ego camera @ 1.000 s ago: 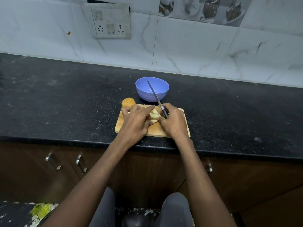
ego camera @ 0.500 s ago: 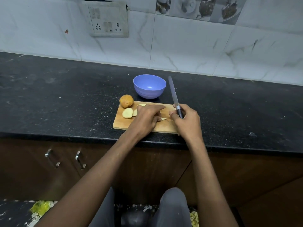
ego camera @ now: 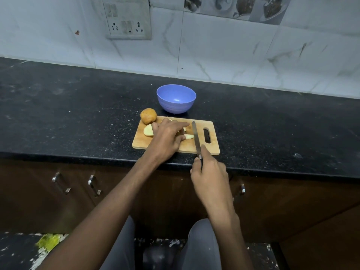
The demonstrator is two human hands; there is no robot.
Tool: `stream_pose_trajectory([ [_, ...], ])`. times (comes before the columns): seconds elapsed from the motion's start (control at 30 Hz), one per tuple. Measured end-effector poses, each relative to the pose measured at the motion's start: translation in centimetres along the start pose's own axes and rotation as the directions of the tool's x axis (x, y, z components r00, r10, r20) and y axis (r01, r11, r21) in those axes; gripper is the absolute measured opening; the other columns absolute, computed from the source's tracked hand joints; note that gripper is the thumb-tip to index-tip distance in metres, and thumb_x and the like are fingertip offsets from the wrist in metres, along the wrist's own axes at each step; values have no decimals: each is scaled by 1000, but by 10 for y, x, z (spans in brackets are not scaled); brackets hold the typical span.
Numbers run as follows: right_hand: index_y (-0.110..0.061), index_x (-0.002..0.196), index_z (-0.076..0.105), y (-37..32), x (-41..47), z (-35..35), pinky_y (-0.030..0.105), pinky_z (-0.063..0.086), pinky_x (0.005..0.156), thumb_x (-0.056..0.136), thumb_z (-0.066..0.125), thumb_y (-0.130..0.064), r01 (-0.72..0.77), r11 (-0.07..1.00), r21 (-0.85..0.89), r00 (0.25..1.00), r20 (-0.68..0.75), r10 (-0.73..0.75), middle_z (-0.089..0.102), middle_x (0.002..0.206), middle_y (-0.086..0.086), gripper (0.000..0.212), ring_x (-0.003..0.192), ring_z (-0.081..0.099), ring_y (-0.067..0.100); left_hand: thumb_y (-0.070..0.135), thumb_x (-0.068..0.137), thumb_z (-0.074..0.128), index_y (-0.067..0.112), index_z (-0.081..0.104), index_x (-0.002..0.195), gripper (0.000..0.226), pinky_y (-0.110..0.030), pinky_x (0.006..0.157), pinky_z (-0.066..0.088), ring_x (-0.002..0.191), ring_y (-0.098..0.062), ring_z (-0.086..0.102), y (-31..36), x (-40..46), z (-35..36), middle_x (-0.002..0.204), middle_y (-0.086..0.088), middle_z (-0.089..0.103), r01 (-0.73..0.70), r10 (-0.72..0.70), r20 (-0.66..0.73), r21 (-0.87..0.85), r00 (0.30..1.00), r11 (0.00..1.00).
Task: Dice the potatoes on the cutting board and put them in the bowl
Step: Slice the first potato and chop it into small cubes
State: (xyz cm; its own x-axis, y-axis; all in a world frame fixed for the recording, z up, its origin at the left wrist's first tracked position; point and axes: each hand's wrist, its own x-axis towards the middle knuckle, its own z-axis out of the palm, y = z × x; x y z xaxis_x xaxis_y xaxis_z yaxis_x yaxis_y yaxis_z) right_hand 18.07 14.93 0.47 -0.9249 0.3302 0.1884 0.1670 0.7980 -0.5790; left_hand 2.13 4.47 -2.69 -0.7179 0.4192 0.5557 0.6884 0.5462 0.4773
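Note:
A wooden cutting board (ego camera: pixel 212 149) lies near the counter's front edge. On its far left corner sits a whole brown potato (ego camera: pixel 148 116). Pale potato slices (ego camera: pixel 148 130) lie in the board's middle, partly under my left hand (ego camera: pixel 167 137), whose fingers press down on them. My right hand (ego camera: pixel 209 175) is over the counter's edge, gripping a knife (ego camera: pixel 195 139). Its blade points away from me across the board, just right of the slices. The blue bowl (ego camera: pixel 176 99) stands behind the board, and nothing shows inside it.
The black stone counter (ego camera: pixel 68 114) runs left and right, with a tiled wall and a socket plate (ego camera: pixel 127 18) behind. Brown cabinet doors with metal handles (ego camera: pixel 94 185) are below. My knees are at the bottom of the view.
My right hand has pulled back toward me with the knife, and the blade has come down onto the board beside the slices. My left hand stays on the slices.

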Motion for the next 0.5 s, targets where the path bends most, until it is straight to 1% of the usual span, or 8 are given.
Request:
stream_pose_trajectory([
  [0.1, -13, 163, 27, -5, -7, 7, 36, 44, 80, 111, 37, -24, -15, 994, -111, 999, 27, 18, 70, 108, 4, 54, 109, 64, 24, 16, 91, 73, 22, 68, 129, 39, -37, 78, 21, 103, -15, 48, 0, 2, -1, 107, 9, 70, 11, -11, 9, 4, 1000, 1000],
  [0.17, -12, 164, 24, -7, -9, 11, 33, 41, 75, 111, 37, -23, -39, 988, -150, 999, 31, 45, 68, 106, 3, 56, 106, 64, 23, 17, 91, 74, 22, 71, 124, 34, -38, 78, 21, 104, -16, 48, 1, 2, -2, 106, 8, 70, 8, -8, 15, 12, 1000, 1000],
  [0.23, -13, 163, 26, -8, -8, 13, 33, 41, 74, 110, 37, -22, -44, 985, -165, 998, 26, 48, 67, 102, 2, 55, 102, 65, 23, 17, 91, 74, 23, 74, 118, 28, -39, 79, 23, 104, -16, 49, 1, 3, -3, 105, 7, 70, 7, -8, 17, 24, 1000, 1000],
  [0.33, -15, 162, 30, -9, -7, 9, 36, 46, 77, 110, 38, -22, -38, 986, -159, 999, 32, 44, 68, 103, 3, 53, 103, 66, 25, 17, 91, 74, 24, 77, 109, 20, -45, 82, 29, 102, -18, 51, 3, 1, -3, 101, 7, 73, 8, -8, 16, 4, 1000, 1000],
  [0.4, -16, 162, 31, -10, -7, 6, 37, 47, 81, 110, 38, -23, -39, 989, -146, 998, 45, 46, 69, 106, 4, 53, 105, 66, 25, 17, 91, 74, 24, 79, 105, 17, -48, 85, 31, 102, -18, 53, 3, 1, -4, 100, 7, 74, 13, -13, 26, -3, 1000, 1000],
  [0.5, -17, 162, 32, -9, -9, 0, 37, 47, 82, 110, 39, -24, -21, 990, -138, 998, 53, 28, 70, 108, 4, 52, 107, 66, 25, 13, 92, 72, 23, 80, 103, 17, -46, 84, 30, 102, -19, 54, 4, 1, -3, 99, 7, 74, 16, -17, 28, 12, 999, 1000],
])
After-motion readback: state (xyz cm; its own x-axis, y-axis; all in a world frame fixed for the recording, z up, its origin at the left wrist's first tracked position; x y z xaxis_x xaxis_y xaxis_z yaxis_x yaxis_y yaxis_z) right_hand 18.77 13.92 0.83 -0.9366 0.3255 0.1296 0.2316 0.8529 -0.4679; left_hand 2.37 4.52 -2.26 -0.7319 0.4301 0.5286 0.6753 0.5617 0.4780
